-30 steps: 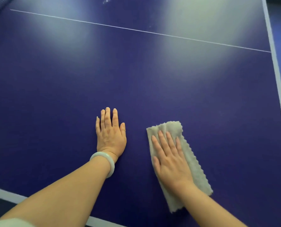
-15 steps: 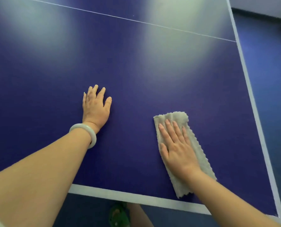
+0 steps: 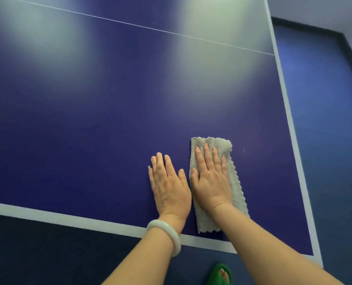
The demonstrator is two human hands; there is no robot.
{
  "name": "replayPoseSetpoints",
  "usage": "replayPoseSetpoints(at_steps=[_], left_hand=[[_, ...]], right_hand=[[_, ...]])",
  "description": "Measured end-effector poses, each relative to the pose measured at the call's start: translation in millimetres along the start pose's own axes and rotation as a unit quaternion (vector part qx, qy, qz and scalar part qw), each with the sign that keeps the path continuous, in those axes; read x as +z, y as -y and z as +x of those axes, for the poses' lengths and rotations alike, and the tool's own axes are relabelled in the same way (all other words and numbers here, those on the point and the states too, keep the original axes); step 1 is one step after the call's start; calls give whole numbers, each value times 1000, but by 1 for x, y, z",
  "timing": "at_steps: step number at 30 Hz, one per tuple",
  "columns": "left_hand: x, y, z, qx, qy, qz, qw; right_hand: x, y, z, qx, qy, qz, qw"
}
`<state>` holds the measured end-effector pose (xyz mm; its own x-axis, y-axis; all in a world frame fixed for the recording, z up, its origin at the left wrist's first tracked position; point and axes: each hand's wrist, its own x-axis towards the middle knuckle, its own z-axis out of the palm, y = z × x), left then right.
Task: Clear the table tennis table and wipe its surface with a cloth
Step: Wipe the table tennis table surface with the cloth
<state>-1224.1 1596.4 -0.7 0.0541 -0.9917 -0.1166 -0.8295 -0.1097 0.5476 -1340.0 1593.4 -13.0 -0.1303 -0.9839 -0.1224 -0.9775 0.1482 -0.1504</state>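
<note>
I see my right hand (image 3: 211,182) lying flat on a folded grey-beige cloth (image 3: 235,188), fingers straight and slightly spread, pressing it onto the blue table tennis table (image 3: 109,130) just right of centre in the lower half of the frame. The cloth runs lengthwise under the palm, with its near end just short of the white edge line (image 3: 68,220) and its far end past the fingertips. My left hand (image 3: 169,186) rests palm-down on the bare surface just beside the cloth's left edge, fingers straight, holding nothing (a pale bangle (image 3: 167,233) circles that wrist). A thin white line (image 3: 150,27) crosses the table near the top of the frame. At the bottom edge a foot in a green slipper (image 3: 217,274) stands on the blue floor (image 3: 325,140).
</note>
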Motion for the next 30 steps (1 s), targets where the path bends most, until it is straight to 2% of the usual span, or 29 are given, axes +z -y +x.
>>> replayPoseSetpoints(at_steps=[5, 8, 10, 12, 14, 15, 16, 18, 20, 23, 26, 30], left_hand=[[16, -4, -1, -11, -37, 119, 992], [19, -8, 0, -24, -31, 184, 982], [20, -9, 0, -33, -30, 212, 976], [21, -11, 0, -38, -33, 221, 974], [21, -12, 1, -41, -41, 223, 973], [21, -12, 1, -43, -43, 223, 973], [22, -12, 1, -45, -45, 221, 973], [22, -13, 2, -46, -53, 215, 974], [23, -13, 3, -45, -63, 206, 976], [25, -14, 3, -44, -70, 207, 975], [26, -13, 3, -47, -72, 217, 972], [27, -12, 3, -46, -82, 213, 973]], right_hand=[[-7, -46, -37, -119, 17, -7, 993], [-18, -105, -58, -239, 35, -30, 970], [-27, -144, -42, -298, 54, -49, 952], [-36, -170, -6, -245, 46, -46, 967], [-41, -175, 23, -121, 43, -20, 991], [-40, -170, 29, -89, 46, -12, 995], [-38, -160, 27, -92, 45, -6, 995], [-31, -141, 2, -196, 48, -6, 979], [-28, -141, -27, -326, 55, -15, 944], [-36, -176, -35, -408, 75, -25, 910], [-45, -209, 5, -376, 62, -44, 923], [-52, -213, 76, -225, 54, -42, 972]])
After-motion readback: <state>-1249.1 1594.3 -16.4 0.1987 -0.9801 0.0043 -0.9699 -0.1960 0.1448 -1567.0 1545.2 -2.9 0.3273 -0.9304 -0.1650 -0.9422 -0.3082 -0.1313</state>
